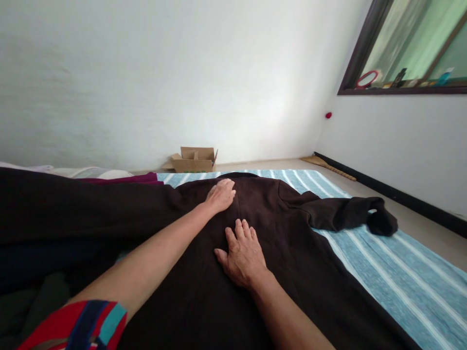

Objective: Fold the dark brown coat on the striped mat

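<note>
So this long-sleeved dark brown fabric garment [292,253] is spread over the blue-and-white striped sheet [386,272]. Looks soft and floppy, probably not fragile; I'd grab the shoulder seams, toward the sheet's far edge. Left hand [221,195]: fingers close together, can't tell if they're pinching. Right hand [242,250]: fingers apart, resting on fabric.

A garment [288,272] lay on a sheet [397,277] beneath the left hand [221,194] and right hand [242,255], a box [193,165] beyond, a window [416,46] rightward.
</note>
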### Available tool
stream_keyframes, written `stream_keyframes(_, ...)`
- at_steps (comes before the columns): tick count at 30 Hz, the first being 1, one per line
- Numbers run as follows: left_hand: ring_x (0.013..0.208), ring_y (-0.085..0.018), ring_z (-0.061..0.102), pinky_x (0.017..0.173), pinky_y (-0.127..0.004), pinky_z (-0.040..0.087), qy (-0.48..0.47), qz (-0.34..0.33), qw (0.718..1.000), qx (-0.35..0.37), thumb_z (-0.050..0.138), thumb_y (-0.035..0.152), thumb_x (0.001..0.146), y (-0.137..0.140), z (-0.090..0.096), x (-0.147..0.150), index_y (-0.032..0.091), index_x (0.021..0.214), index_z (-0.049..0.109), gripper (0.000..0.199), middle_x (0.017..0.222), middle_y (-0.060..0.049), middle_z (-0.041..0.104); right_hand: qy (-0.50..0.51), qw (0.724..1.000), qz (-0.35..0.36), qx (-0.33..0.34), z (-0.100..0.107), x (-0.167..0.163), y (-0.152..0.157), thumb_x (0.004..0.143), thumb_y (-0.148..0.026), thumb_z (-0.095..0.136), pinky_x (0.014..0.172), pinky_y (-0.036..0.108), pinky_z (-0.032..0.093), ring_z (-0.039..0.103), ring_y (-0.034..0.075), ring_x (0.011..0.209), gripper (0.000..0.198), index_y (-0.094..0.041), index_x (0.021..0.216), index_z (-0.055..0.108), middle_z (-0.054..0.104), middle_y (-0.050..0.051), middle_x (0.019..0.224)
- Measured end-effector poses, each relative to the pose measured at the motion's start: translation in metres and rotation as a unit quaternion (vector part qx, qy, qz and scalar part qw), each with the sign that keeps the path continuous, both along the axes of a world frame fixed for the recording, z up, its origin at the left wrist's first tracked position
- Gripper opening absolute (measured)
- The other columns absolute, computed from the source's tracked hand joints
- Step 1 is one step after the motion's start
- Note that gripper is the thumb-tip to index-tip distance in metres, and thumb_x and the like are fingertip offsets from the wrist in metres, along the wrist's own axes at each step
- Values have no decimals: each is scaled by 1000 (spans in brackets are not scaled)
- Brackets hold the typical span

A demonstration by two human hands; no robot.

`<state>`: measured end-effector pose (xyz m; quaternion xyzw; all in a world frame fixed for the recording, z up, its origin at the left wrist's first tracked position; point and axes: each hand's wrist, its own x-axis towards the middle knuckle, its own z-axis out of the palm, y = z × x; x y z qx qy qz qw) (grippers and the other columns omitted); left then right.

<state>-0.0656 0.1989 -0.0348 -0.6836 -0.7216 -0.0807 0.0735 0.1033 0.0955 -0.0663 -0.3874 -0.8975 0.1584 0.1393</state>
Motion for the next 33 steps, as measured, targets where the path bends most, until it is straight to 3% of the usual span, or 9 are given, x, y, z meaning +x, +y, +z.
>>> stream_keyframes(2,133,-21,31,107,-37,27,-12,-13,999,-47,32,39,92,2,-13,11,18,130,44,46,143,-9,39,0,1000,1,0,1,0,0,90,-53,36,111,48,15,12,32,139,63,-13,138,39,24,17,149)
stream_keyframes(5,137,-27,24,106,-51,23,-27,19,994,-104,28,48,91,7,-27,14,16,135,39,56,148,-12,32,5,1000,-5,1,1,1,0,89,-53,37,110,49,15,13,32,139,63,-14,138,39,25,18,149)
stream_keyframes(10,139,-30,18,106,-56,18,-30,81,990,-112,24,47,92,11,-24,24,14,136,39,58,150,-15,26,9,1000,-14,-3,-2,0,-1,88,-53,38,110,48,15,13,31,139,63,-14,138,39,24,18,149)
stream_keyframes(13,141,-26,6,110,-51,11,-32,46,994,-93,17,50,93,7,-22,37,15,140,32,60,153,-12,15,12,1000,-16,-4,-2,0,-1,88,-53,39,110,49,14,14,32,139,64,-14,138,39,23,20,149)
stream_keyframes(16,141,-25,13,109,-52,16,-49,-16,990,-131,21,54,91,6,-27,44,19,140,32,61,152,-10,21,14,1000,-23,-5,-2,0,-1,87,-53,39,109,50,13,13,33,139,64,-14,138,39,24,20,149)
stream_keyframes(20,138,-25,22,108,-51,20,-50,-11,990,-134,22,48,93,0,-23,46,16,136,39,56,149,-12,30,3,999,-48,-13,-2,2,-2,86,-57,38,110,49,12,11,33,139,68,-15,140,37,22,18,150)
stream_keyframes(25,139,-21,20,110,-39,21,-25,-1,996,-83,25,40,94,-56,-12,43,15,132,43,48,148,-11,32,-19,997,-67,-19,-7,4,-3,86,-62,33,110,48,10,11,33,139,77,-10,143,31,20,20,150)
stream_keyframes(30,139,-23,18,110,-44,19,-24,22,994,-102,24,44,94,-143,-28,22,15,140,32,56,150,-11,27,-45,998,-53,-10,-9,5,-1,85,-67,29,109,48,9,9,32,140,82,-10,144,27,17,20,151)
stream_keyframes(33,140,-22,17,110,-43,17,-30,59,991,-117,23,45,93,-174,-31,13,14,141,31,58,151,-11,25,-60,997,-39,-12,-4,10,-4,84,-70,27,109,49,10,9,32,140,86,-9,144,27,18,21,150)
